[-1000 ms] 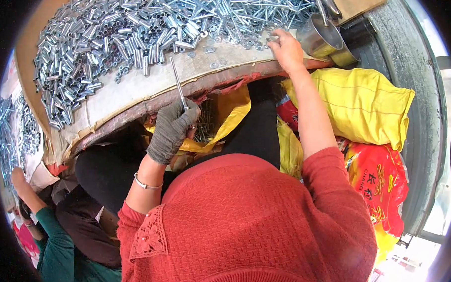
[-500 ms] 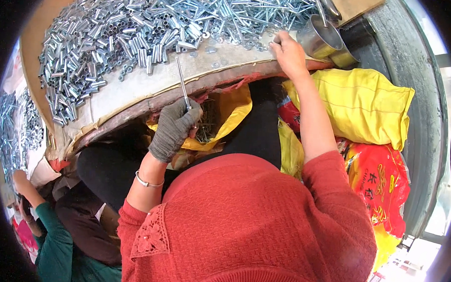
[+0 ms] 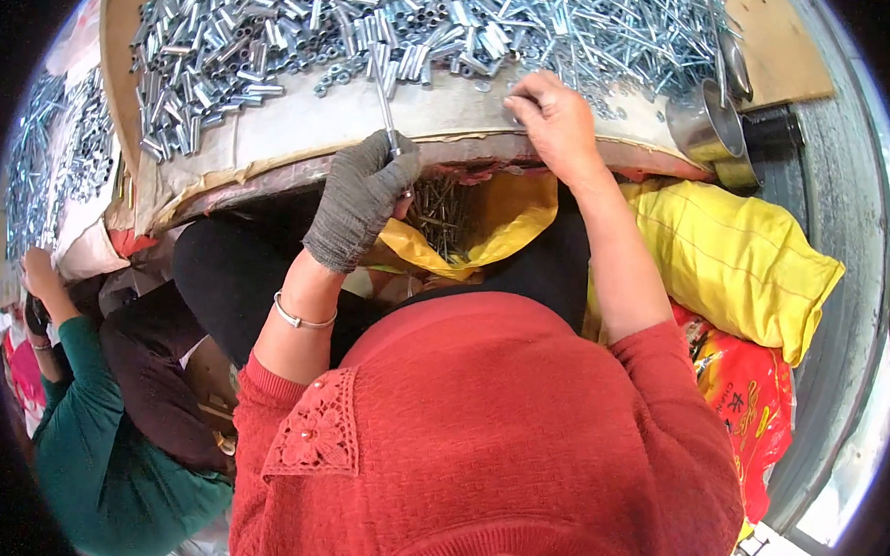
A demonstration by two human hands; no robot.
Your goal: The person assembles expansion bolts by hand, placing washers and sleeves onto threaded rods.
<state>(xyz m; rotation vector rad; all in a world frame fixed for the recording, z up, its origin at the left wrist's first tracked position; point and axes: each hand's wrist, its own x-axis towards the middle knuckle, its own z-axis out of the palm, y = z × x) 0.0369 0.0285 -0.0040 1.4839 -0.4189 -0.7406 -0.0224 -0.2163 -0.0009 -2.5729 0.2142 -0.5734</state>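
Observation:
My left hand [image 3: 362, 192], in a grey knit glove with bare fingertips, is closed around a long thin metal bolt [image 3: 385, 99] that points up over the table edge. My bare right hand [image 3: 554, 117] hovers over the near strip of the table, thumb and fingers pinched together; what sits between them is too small to make out. Flat washers [image 3: 482, 86] lie just left of its fingertips. Beyond are a heap of short metal sleeves [image 3: 267, 37] with small nuts [image 3: 336, 76] at its edge, and a heap of long bolts [image 3: 620, 34].
Below the table edge hangs an open yellow bag [image 3: 510, 231] with bolts inside. A metal cup [image 3: 705, 125] stands at the right end, above a yellow sack [image 3: 730, 254] and a red printed bag [image 3: 750, 396]. Left, a person in a green sleeve [image 3: 108, 394] works at another heap.
The view has shifted, so the table sits higher and further right. My right hand has moved left along the table edge, away from the cup. The left hand keeps its bolt.

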